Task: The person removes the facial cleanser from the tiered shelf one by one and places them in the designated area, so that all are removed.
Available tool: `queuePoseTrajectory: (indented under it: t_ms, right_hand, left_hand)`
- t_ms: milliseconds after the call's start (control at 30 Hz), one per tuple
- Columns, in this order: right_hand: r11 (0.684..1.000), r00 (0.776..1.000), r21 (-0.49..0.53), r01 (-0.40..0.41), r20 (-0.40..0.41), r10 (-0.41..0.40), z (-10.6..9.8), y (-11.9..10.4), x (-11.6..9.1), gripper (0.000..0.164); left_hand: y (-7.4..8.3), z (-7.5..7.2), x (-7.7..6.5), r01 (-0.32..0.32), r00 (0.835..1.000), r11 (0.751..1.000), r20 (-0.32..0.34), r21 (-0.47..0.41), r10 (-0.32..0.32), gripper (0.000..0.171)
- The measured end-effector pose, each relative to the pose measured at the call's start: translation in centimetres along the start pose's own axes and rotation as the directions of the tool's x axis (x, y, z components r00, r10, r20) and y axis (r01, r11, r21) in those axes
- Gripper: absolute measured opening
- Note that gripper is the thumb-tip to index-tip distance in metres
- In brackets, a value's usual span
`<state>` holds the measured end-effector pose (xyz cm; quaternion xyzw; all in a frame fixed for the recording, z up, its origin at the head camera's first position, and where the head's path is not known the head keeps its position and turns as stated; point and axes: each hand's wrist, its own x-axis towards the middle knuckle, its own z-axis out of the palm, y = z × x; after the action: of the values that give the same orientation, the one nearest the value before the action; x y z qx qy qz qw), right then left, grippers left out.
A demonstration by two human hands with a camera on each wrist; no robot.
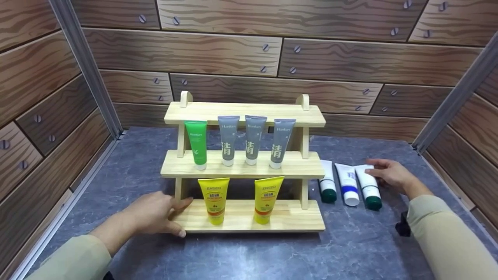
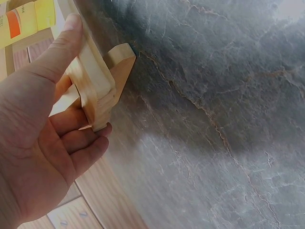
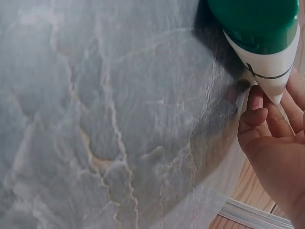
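A pale three-tier wooden display stand (image 1: 243, 167) stands in the middle of the head view. My left hand (image 1: 149, 214) grips the left end of its bottom shelf; in the left wrist view the thumb lies along the board's edge and the fingers curl beneath. On that shelf stand two yellow tubes (image 1: 214, 200). One green tube (image 1: 197, 142) and three grey tubes (image 1: 228, 140) stand on the middle shelf. To the right, my right hand (image 1: 393, 175) pinches the tail end of a white tube with a green cap (image 1: 368, 184), its cap pointing towards me.
Beside the held tube lie a white tube with a blue band (image 1: 347, 182) and another green-capped white tube (image 1: 328, 182), close to the stand's right side. The grey marbled tabletop (image 1: 272, 256) is bounded by wood-patterned walls (image 1: 233, 54) and metal corner posts (image 1: 87, 66).
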<state>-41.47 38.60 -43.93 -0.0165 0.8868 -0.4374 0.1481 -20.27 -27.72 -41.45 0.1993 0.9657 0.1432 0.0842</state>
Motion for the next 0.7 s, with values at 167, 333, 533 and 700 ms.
queuePoseTrajectory:
  t_ms: [167,333,533,700]
  right_hand:
    - [1.0,1.0,0.004,-0.004,-0.028,0.004,-0.1,0.4,-0.2,0.075]
    - [1.0,0.998,0.006,-0.016,-0.053,0.016,-0.4,0.5,-0.7,0.075]
    - [0.999,0.997,-0.039,-0.017,-0.07,0.014,-0.7,0.8,-1.1,0.076]
    - [0.997,0.998,-0.074,-0.027,-0.064,0.022,-1.2,0.7,-1.7,0.079]
  left_hand:
    - [0.1,0.0,0.0,0.016,1.0,1.0,0.009,-0.002,-0.016,0.092]
    - [0.1,0.0,0.0,0.007,1.0,1.0,0.002,-0.007,-0.007,0.093]
    - [0.0,0.0,0.0,-0.005,1.0,1.0,-0.005,-0.012,0.005,0.093]
    - [0.0,-0.1,0.0,-0.002,1.0,1.0,0.001,-0.002,0.002,0.093]
